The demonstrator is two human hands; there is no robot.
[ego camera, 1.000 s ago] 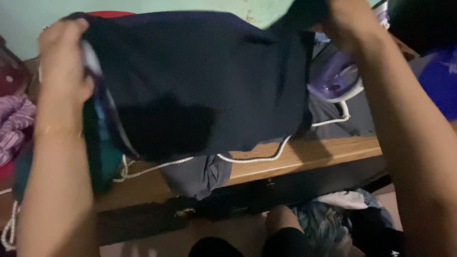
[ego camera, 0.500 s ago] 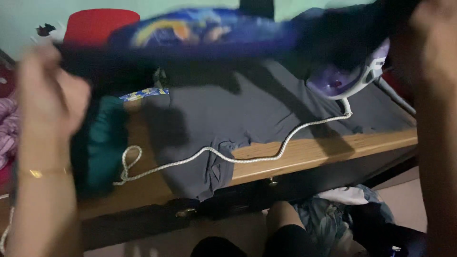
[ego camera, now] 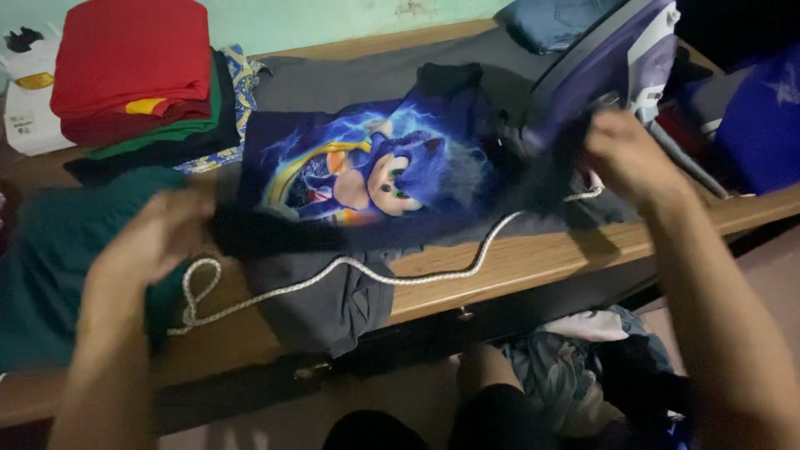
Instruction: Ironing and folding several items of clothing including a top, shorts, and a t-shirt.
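Observation:
A dark navy T-shirt [ego camera: 375, 171] with a blue cartoon print lies print-up across the grey cloth [ego camera: 333, 300] on the wooden table [ego camera: 533, 271]. My left hand [ego camera: 154, 233] grips its left edge near the table's front left. My right hand [ego camera: 633, 154] grips its right edge, just in front of the purple and white iron [ego camera: 617, 62]. Both hands are blurred. The iron's white braided cord [ego camera: 333, 271] snakes along the table front under the shirt's lower edge.
A stack of folded clothes, red on top [ego camera: 133, 62], stands at the back left. A teal garment [ego camera: 42, 258] lies at the left. Blue cloth [ego camera: 762, 125] sits at the right, jeans [ego camera: 550, 21] at the back. Loose clothes [ego camera: 583, 367] pile on the floor.
The shirt was held up in the air with its plain side toward me; both hands have flipped it over and brought it down flat onto the table, print up.

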